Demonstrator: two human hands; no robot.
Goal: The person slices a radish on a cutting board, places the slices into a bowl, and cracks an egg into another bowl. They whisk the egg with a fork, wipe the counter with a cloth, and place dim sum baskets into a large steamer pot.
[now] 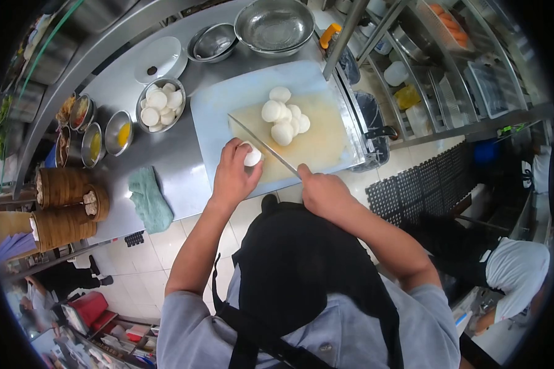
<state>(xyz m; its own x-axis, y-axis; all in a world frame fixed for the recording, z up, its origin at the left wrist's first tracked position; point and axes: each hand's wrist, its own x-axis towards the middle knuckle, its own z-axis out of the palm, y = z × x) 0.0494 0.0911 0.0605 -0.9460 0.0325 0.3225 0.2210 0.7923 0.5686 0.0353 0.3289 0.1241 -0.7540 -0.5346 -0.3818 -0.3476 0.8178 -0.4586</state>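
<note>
Left grip pinched a round white piece on the near left of the pale-blue rectangular board; right grip clenched a long steel knife, blade slanting far-left just beyond it, perhaps touching!

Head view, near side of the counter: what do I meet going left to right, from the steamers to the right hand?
Bamboo steamers → green cloth → left hand, holding a white round → right hand, gripping the knife.
</note>
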